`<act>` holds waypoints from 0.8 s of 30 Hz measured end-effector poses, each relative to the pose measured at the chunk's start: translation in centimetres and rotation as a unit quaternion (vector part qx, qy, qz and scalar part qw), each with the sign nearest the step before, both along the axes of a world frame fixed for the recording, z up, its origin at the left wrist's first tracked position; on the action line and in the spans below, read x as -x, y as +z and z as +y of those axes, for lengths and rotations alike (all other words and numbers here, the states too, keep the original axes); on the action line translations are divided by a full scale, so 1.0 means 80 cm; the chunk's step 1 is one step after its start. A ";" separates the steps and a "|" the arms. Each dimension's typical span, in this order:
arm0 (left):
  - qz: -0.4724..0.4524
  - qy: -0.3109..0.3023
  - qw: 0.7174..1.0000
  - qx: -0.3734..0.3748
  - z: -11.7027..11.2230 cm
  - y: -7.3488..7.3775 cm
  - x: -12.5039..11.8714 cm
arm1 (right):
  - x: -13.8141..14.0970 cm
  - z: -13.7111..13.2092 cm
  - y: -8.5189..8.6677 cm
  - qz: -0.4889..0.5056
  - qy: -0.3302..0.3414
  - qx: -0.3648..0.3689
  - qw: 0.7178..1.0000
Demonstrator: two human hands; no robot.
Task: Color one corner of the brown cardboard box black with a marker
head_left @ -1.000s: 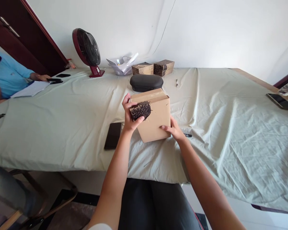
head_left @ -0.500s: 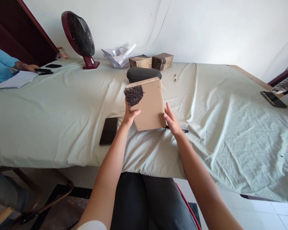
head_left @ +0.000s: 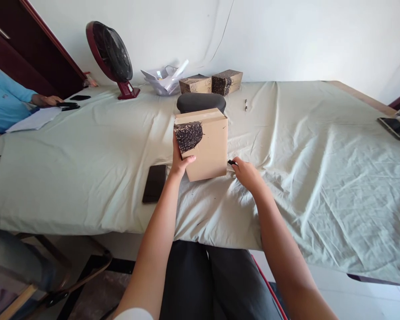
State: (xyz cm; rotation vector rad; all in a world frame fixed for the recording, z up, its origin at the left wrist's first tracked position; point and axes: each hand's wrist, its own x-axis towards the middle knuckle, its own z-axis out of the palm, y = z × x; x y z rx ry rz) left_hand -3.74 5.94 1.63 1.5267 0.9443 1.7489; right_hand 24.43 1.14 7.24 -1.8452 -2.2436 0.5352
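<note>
A cardboard box (head_left: 208,151) stands tilted on the cloth in front of me, its upper left corner covered in black scribble. My left hand (head_left: 180,162) is closed on the box's left side, thumb across the front face and the other fingers mostly hidden behind. Just off the box's right edge, my right hand (head_left: 248,173) is wrapped round a black marker (head_left: 232,163); only one end of it sticks out, pointing at the box. A dark phone (head_left: 154,184) lies flat to the left of my left forearm.
Behind the box sit a black case (head_left: 200,102) and two scribbled cardboard boxes (head_left: 227,82). A fan (head_left: 111,55) and a plastic basket (head_left: 166,86) stand along the wall. A small pen (head_left: 246,105) lies right of the case. Another person's hand (head_left: 50,100) rests at far left.
My right hand has left the box's right side and picked up the black marker from the cloth. My left hand keeps hold of the box, which has turned slightly.
</note>
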 end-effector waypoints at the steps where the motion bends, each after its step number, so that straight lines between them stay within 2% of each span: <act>1: -0.001 0.000 1.000 0.000 -0.002 0.002 -0.001 | 0.001 0.000 0.001 0.006 -0.005 -0.001 1.000; 7: 0.005 -0.009 1.000 -0.006 -0.016 0.017 -0.011 | 0.007 -0.002 -0.001 -0.025 -0.018 0.023 0.999; 11: 0.010 -0.015 1.000 -0.009 -0.023 0.022 -0.016 | 0.012 -0.001 -0.006 -0.006 -0.038 0.019 0.999; 15: 0.001 -0.021 1.000 -0.020 -0.022 0.025 -0.018 | 0.017 -0.005 0.000 -0.023 -0.061 0.035 0.997; 17: -0.001 -0.028 0.999 -0.018 -0.021 0.026 -0.018 | 0.012 -0.020 0.002 -0.058 -0.070 0.047 0.995; 20: -0.005 -0.036 0.999 -0.012 -0.020 0.027 -0.019 | -0.010 -0.061 -0.003 -0.076 -0.057 0.031 0.995; 22: -0.011 -0.036 0.999 -0.009 -0.019 0.027 -0.020 | -0.032 -0.091 -0.008 -0.009 -0.040 -0.012 0.999; 24: -0.020 -0.041 0.999 -0.001 -0.019 0.026 -0.021 | -0.050 -0.111 -0.008 0.128 -0.048 -0.020 0.990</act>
